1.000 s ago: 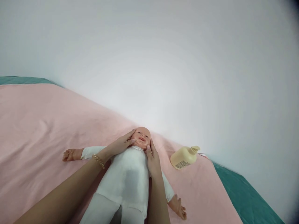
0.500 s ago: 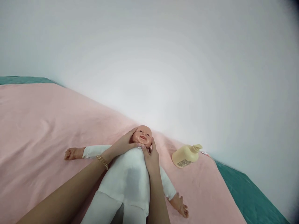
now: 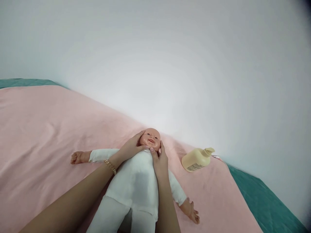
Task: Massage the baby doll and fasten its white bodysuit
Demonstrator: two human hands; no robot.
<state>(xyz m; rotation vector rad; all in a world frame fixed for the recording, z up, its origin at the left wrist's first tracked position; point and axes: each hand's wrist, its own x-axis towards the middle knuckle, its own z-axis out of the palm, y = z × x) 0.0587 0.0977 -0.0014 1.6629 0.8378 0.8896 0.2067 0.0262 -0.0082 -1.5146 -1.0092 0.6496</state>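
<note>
A baby doll point(image 3: 136, 178) with a white cloth body lies on its back, arms spread out to the sides. Its hard plastic head point(image 3: 151, 137) points toward the wall. My left hand point(image 3: 132, 147), a gold bracelet at its wrist, cups one side of the head. On the opposite side, the fingers of my right hand point(image 3: 160, 158) press along the cheek. Both thumbs meet near the doll's chin and neck. How far my fingers reach behind the head is hidden. Right of the doll stands a pale yellow pump bottle point(image 3: 196, 160), touched by neither hand.
A pink sheet point(image 3: 43, 129) with some wrinkles lies under the doll and bottle. Green quilted fabric point(image 3: 269, 197) shows past its edges at right and far left. The white wall point(image 3: 155, 64) rises directly behind the doll's head.
The whole view has shifted slightly, so everything appears a little farther right and higher. Both hands keep their hold on the doll's head.
</note>
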